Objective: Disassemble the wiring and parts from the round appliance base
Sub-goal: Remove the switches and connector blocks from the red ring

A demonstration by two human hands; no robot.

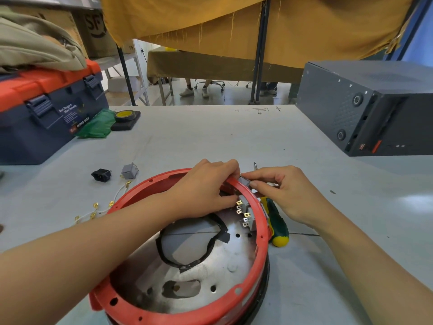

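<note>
The round appliance base (150,315) has a red plastic rim and a bare metal floor, and it lies tilted in front of me. My left hand (206,188) reaches over the far rim and grips it, fingers curled inside by the grey switches (248,214) with brass terminals. From outside the rim, my right hand (283,191) pinches a small grey switch part (244,181) at the top of the rim. A ring of black tape (164,254) lies inside the base.
A green-and-yellow screwdriver (277,226) lies right of the base under my right hand. A removed grey switch (130,171), a black socket (101,175) and white wires with brass terminals (93,212) lie at the left. A toolbox (42,118) stands far left, a dark case (365,109) far right.
</note>
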